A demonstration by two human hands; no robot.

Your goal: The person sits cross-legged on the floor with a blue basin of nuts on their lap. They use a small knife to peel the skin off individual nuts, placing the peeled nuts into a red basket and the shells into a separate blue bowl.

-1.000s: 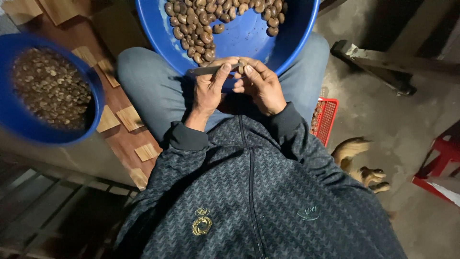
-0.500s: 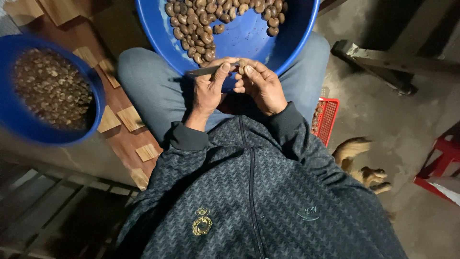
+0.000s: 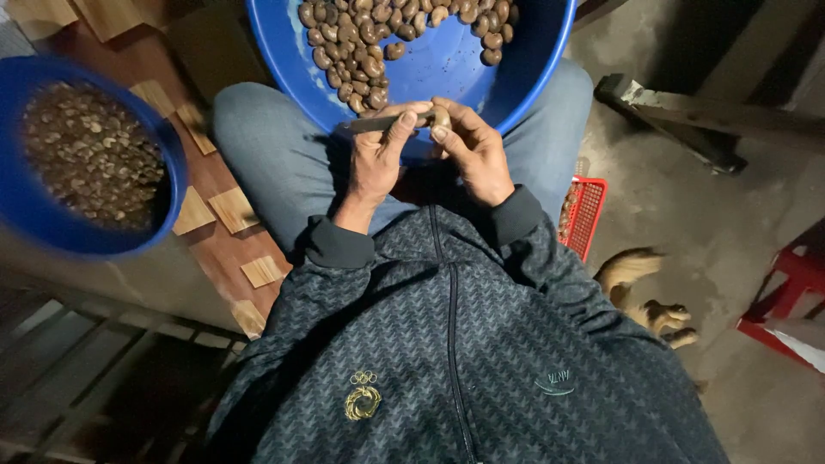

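Observation:
My left hand [image 3: 378, 159] grips a small knife [image 3: 378, 124] whose thin blade points left across the basin's near rim. My right hand [image 3: 477, 155] pinches a single brown nut [image 3: 441, 117] between thumb and fingertips, right against the knife. Both hands meet over the near edge of a big blue basin [image 3: 447, 69] resting on my lap. Several unpeeled brown nuts [image 3: 352, 43] lie heaped in its far-left part.
A second blue basin [image 3: 26, 206] filled with small brownish shell pieces sits at left on a wooden surface with pale wood blocks [image 3: 232, 210]. A red plastic basket [image 3: 589, 215] stands by my right thigh. A small animal [image 3: 644, 292] lies on the concrete floor at right.
The hands stay together at the basin rim; the fingers shift slightly around the nut and knife. Nothing else moves.

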